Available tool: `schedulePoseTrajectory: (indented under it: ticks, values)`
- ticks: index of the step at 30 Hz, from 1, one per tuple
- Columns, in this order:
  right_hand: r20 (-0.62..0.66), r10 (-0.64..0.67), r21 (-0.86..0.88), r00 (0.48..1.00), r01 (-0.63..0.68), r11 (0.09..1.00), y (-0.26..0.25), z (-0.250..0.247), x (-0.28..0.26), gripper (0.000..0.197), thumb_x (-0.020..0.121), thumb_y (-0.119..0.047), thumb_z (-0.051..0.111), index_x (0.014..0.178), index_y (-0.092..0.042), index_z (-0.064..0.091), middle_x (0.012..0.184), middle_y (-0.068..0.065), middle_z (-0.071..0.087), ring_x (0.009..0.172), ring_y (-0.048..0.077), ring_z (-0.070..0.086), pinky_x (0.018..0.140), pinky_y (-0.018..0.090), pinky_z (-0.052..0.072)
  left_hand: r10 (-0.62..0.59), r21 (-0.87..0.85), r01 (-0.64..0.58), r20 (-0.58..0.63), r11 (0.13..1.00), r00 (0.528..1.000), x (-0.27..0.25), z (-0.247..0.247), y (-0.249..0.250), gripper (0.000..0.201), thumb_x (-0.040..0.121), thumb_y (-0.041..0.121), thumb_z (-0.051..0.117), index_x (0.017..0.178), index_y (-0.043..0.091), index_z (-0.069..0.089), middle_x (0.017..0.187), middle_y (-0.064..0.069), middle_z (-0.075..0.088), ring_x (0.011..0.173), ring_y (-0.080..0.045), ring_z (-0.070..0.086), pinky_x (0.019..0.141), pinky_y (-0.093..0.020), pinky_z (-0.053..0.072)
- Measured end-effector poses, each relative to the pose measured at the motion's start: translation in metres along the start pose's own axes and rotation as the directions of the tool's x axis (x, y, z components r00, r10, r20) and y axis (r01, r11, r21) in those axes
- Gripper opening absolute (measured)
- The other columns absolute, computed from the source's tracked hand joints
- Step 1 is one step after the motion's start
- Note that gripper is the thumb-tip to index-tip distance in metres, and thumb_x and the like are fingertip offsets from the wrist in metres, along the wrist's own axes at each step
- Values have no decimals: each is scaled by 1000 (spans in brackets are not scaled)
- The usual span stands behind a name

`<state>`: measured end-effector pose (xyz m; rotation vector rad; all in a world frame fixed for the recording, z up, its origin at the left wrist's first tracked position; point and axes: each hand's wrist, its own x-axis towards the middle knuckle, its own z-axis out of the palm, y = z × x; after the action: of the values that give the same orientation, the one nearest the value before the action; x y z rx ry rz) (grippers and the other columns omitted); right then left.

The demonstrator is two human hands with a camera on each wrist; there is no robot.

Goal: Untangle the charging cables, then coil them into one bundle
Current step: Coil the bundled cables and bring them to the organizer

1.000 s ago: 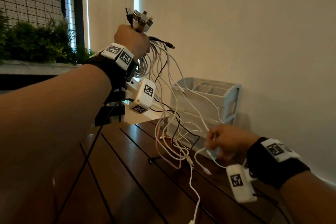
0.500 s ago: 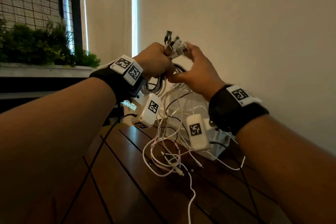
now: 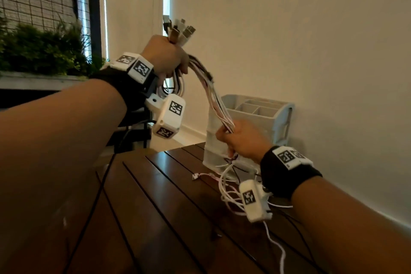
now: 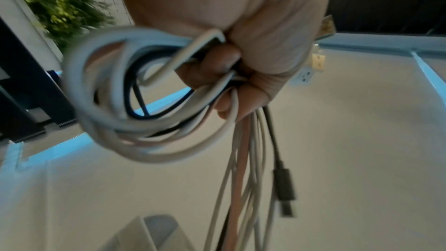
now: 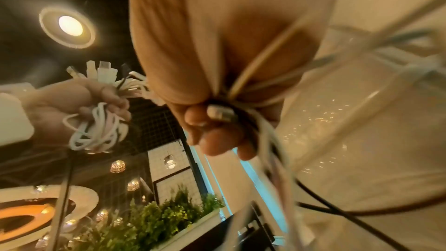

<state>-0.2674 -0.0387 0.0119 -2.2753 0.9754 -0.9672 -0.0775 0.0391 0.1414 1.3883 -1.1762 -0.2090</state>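
Note:
My left hand is raised and grips a bunch of white, pink and black charging cables in a fist, their plugs sticking up above it. In the left wrist view a loop of cables hangs from the curled fingers, and a black plug dangles below. My right hand grips the same strands lower down, so they run taut between the two hands. The loose ends trail on the dark wooden table. The right wrist view shows my fingers closed round the strands.
A grey plastic desk organiser stands on the table against the beige wall, just behind my right hand. A planter with green plants lies to the left beyond the table. A thin black wire hangs from my left wrist device.
My right hand left the plugs near the left hand and slid down the cables towards the table, pulling them into one straight bunch. The left hand stayed raised.

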Motion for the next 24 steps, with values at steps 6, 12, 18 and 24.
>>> schedulePoseTrajectory:
  ticks: [6, 12, 18, 24]
  values:
    - [-26, 28, 7, 999, -28, 1000, 31, -18, -9, 13, 90, -25, 65, 82, -15, 63, 53, -4, 54, 48, 16, 54, 54, 33, 51, -43, 389, 31, 23, 921, 999, 7, -4, -40, 9, 62, -3, 73, 70, -2, 69, 74, -16, 69, 62, -30, 65, 61, -36, 59]
    - [161, 1, -585, 987, 95, 805, 37, -34, 0, 19, 94, -34, 58, 97, -17, 64, 84, -3, 57, 81, 16, 52, 66, 28, 32, -419, 667, 77, 370, 741, 829, -1, -6, -92, 28, 60, 9, 87, 83, -3, 75, 79, -18, 73, 65, -28, 66, 66, -37, 55]
    - [348, 30, -693, 937, 235, 682, 31, -12, 0, 18, 95, -31, 55, 101, -16, 64, 93, 1, 61, 82, 15, 51, 72, 27, 34, -356, 638, 39, 377, 769, 855, -6, -19, -99, 34, 63, 26, 88, 81, 4, 71, 78, -12, 69, 68, -23, 62, 73, -31, 51]
    - [428, 82, -747, 900, 301, 592, 25, 11, 7, 20, 95, -30, 54, 104, -17, 65, 98, 3, 66, 85, 19, 58, 72, 29, 40, -181, 400, 55, 285, 915, 941, -1, -45, -50, 63, 45, 48, 83, 94, 9, 72, 82, -7, 76, 81, -28, 69, 82, -42, 53]
